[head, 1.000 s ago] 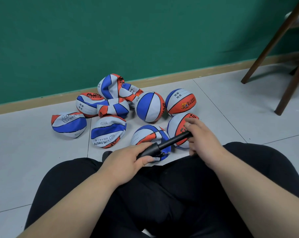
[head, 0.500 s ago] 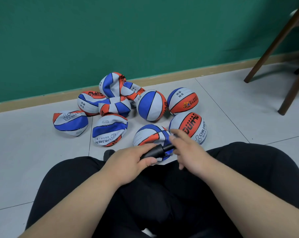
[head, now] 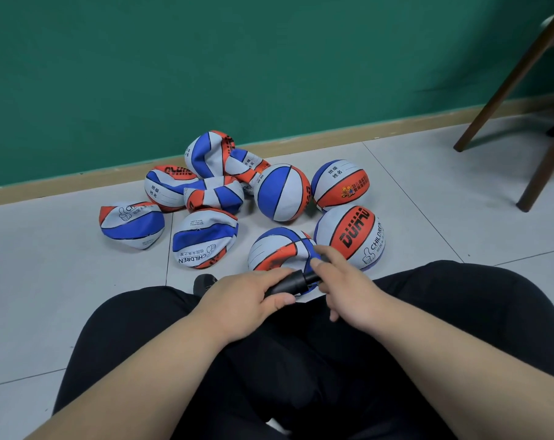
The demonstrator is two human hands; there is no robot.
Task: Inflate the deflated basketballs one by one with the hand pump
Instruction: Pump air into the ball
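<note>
I sit on the floor with a black hand pump (head: pixel 290 282) held over my lap. My left hand (head: pixel 247 300) grips the pump barrel. My right hand (head: pixel 342 290) grips the pump handle, pushed in close to the barrel. Just beyond the pump lies a partly soft blue, white and orange basketball (head: pixel 275 249). Three round balls stand nearby: one with orange lettering (head: pixel 352 236), one blue and white (head: pixel 282 192), one further back (head: pixel 339 184). Several flat, crumpled balls (head: pixel 206 236) lie to the left. The pump's needle end is hidden.
A green wall with a wooden skirting (head: pixel 301 141) runs behind the balls. Dark wooden chair legs (head: pixel 542 160) stand at the right. Grey floor tiles (head: pixel 47 281) spread out to the left. My black-trousered legs (head: pixel 460 312) fill the foreground.
My right hand has pushed the pump handle in toward the barrel, so the extended rod is no longer showing. My left hand stayed on the barrel.
</note>
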